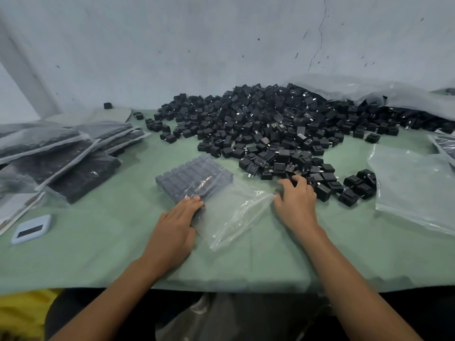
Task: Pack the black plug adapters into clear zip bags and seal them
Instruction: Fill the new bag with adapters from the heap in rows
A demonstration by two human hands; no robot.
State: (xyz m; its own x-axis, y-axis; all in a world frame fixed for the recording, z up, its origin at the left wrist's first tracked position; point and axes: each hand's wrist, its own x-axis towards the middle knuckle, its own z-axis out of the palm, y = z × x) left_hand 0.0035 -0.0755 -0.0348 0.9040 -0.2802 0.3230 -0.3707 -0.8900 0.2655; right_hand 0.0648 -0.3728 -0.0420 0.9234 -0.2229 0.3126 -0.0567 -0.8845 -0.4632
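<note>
Green table (98, 254) stood against cracked grey wall (221, 45). Adapter pile (270, 129) lay behind bag (211, 193). Left hand (172, 227) lay flat on bag; right hand (298, 200), fingers loose, touched pile.

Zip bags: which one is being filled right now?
The bag in the middle, under both hands: left hand presses its packed rows, right hand is at its open mouth. The stacked bags on the left are full; the bag on the right lies empty.

Soft even light, faint shadows, sharp focus, wide-angle bending at edges.
</note>
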